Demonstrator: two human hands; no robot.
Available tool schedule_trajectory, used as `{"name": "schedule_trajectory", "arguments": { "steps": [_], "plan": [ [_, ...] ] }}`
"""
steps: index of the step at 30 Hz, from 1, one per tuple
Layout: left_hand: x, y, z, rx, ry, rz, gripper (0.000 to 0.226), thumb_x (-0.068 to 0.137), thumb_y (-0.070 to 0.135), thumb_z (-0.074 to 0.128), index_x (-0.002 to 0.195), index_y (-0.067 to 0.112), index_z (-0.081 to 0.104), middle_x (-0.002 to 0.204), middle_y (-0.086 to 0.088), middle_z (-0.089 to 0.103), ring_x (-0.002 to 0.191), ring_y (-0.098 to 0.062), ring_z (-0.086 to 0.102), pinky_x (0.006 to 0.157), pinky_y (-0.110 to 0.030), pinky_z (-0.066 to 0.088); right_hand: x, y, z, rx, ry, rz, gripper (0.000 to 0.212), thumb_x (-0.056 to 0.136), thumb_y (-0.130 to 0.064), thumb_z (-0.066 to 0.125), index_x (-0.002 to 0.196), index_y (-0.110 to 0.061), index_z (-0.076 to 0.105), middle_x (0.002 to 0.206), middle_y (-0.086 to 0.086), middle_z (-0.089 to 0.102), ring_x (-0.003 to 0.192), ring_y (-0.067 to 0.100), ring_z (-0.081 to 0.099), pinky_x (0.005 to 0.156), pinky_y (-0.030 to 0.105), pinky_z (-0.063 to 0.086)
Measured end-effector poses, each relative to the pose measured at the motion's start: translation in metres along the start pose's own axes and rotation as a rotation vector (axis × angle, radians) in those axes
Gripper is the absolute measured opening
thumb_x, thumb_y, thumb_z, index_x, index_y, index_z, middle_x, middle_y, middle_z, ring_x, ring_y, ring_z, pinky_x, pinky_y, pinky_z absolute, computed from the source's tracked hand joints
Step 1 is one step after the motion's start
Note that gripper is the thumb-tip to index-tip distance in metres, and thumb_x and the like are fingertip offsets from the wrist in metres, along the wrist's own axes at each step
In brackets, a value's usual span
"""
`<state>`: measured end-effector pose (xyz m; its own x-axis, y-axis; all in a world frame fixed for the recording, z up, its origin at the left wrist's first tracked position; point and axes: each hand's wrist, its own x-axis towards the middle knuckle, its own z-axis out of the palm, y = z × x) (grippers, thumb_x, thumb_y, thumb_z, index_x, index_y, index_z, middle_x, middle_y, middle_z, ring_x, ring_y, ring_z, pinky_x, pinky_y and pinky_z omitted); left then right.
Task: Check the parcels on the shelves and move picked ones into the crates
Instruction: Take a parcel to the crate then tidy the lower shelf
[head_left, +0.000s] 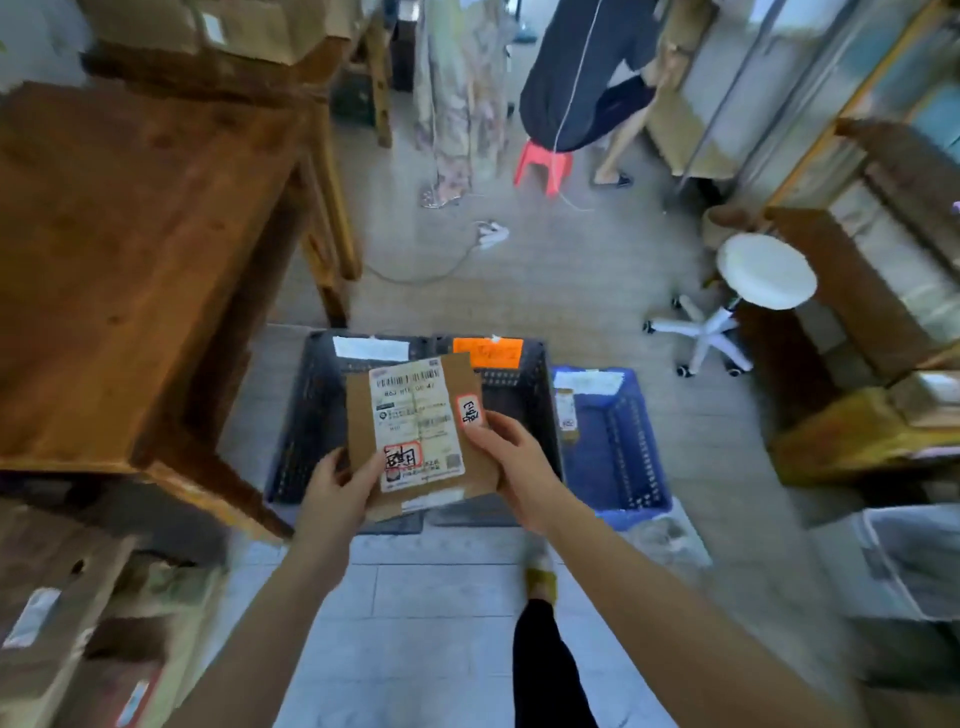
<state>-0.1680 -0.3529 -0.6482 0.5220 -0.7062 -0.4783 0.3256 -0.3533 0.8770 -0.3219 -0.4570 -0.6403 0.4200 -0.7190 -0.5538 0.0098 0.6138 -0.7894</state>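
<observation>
Tiled floor runs between a wooden desk (130, 260) on the left and shelving (883, 249) on the right. A flat cardboard parcel (415, 431) is held label-up above the black crates (311, 410). The left grip (337, 493) pinches its near left corner and the right grip (511, 457) grasps its right edge. Just right of them stands a blue crate (623, 457) with one small packet (566, 415) inside. The parcel looks mid-check; its drop into a crate is not yet made, and more shelf parcels likely remain.
</observation>
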Motion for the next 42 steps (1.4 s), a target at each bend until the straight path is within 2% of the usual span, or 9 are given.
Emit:
{"name": "schedule_trajectory", "arguments": {
  "steps": [5, 13, 19, 23, 28, 33, 37, 40, 42],
  "plan": [
    [0.091, -0.033, 0.135, -0.024, -0.169, -0.308, 0.050, 0.077, 0.044, 0.065, 0.122, 0.031, 0.048, 0.102, -0.001, 0.066, 0.097, -0.029, 0.062, 0.066, -0.034, 0.046, 0.099, -0.030, -0.122, -0.013, 0.141, 0.061, 0.051, 0.083, -0.026, 0.066, 0.128, -0.014, 0.047, 0.119, 0.011, 0.061, 0.102, 0.026, 0.063, 0.090, 0.044, 0.053],
    [0.242, -0.110, 0.256, -0.183, 0.028, -0.477, 0.058, 0.073, 0.023, 0.073, 0.121, -0.001, 0.052, 0.109, -0.016, 0.067, 0.100, -0.031, 0.064, 0.091, -0.043, 0.050, 0.258, -0.004, -0.225, 0.080, 0.228, 0.543, 0.039, 0.078, -0.038, 0.070, 0.104, -0.011, 0.060, 0.096, 0.007, 0.069, 0.086, 0.023, 0.064, 0.072, 0.034, 0.053],
    [0.366, -0.217, 0.290, -0.239, 0.114, -0.557, 0.055, 0.073, 0.019, 0.075, 0.119, -0.002, 0.054, 0.109, -0.016, 0.068, 0.096, -0.026, 0.068, 0.086, -0.037, 0.052, 0.380, 0.076, -0.251, 0.549, 0.580, 0.541, 0.020, 0.075, -0.014, 0.074, 0.087, -0.001, 0.063, 0.098, 0.016, 0.070, 0.085, 0.025, 0.066, 0.084, 0.037, 0.053],
    [0.452, -0.306, 0.307, -0.273, 0.212, -0.620, 0.044, 0.075, 0.018, 0.074, 0.112, -0.003, 0.061, 0.099, -0.012, 0.071, 0.078, -0.019, 0.070, 0.068, -0.027, 0.054, 0.471, 0.142, -0.271, 0.548, 0.678, 0.584, 0.047, 0.072, -0.025, 0.078, 0.104, -0.003, 0.052, 0.088, 0.012, 0.066, 0.071, 0.022, 0.065, 0.046, 0.028, 0.050],
    [0.543, -0.389, 0.329, -0.293, 0.273, -0.657, 0.056, 0.074, 0.024, 0.075, 0.119, -0.004, 0.056, 0.113, -0.018, 0.065, 0.096, -0.028, 0.066, 0.083, -0.036, 0.053, 0.579, 0.220, -0.287, 0.553, 0.798, 0.562, 0.064, 0.069, -0.032, 0.078, 0.118, -0.002, 0.048, 0.099, 0.016, 0.063, 0.082, 0.032, 0.064, 0.068, 0.042, 0.056],
    [0.614, -0.435, 0.350, -0.343, 0.277, -0.652, 0.034, 0.085, 0.026, 0.064, 0.106, 0.000, 0.058, 0.107, -0.012, 0.065, 0.079, -0.023, 0.064, 0.063, -0.030, 0.056, 0.665, 0.270, -0.299, 0.510, 0.819, 0.447, 0.040, 0.074, -0.042, 0.073, 0.085, -0.014, 0.047, 0.081, 0.008, 0.058, 0.070, 0.026, 0.061, 0.066, 0.039, 0.053],
    [0.652, -0.458, 0.353, -0.180, 0.162, -0.667, 0.042, 0.093, 0.030, 0.052, 0.124, 0.001, 0.054, 0.120, -0.018, 0.062, 0.079, -0.023, 0.060, 0.055, -0.027, 0.046, 0.715, 0.283, -0.328, 0.294, 0.649, 0.439, 0.035, 0.095, -0.037, 0.044, 0.107, -0.005, 0.054, 0.122, 0.016, 0.058, 0.107, 0.033, 0.059, 0.086, 0.042, 0.050],
    [0.654, -0.461, 0.350, -0.112, 0.088, -0.657, 0.046, 0.092, 0.035, 0.051, 0.125, 0.002, 0.054, 0.125, -0.018, 0.059, 0.069, -0.019, 0.056, 0.048, -0.021, 0.041, 0.722, 0.276, -0.336, 0.155, 0.629, 0.433, 0.045, 0.101, -0.027, 0.026, 0.138, -0.003, 0.033, 0.142, 0.016, 0.041, 0.127, 0.030, 0.045, 0.093, 0.034, 0.042],
    [0.636, -0.453, 0.343, -0.090, 0.080, -0.641, 0.046, 0.092, 0.038, 0.050, 0.121, 0.003, 0.055, 0.124, -0.016, 0.060, 0.076, -0.018, 0.058, 0.063, -0.027, 0.051, 0.703, 0.259, -0.324, 0.082, 0.605, 0.452, 0.044, 0.101, -0.025, 0.024, 0.139, -0.003, 0.033, 0.143, 0.016, 0.042, 0.128, 0.029, 0.044, 0.096, 0.034, 0.041]
  ]
}}
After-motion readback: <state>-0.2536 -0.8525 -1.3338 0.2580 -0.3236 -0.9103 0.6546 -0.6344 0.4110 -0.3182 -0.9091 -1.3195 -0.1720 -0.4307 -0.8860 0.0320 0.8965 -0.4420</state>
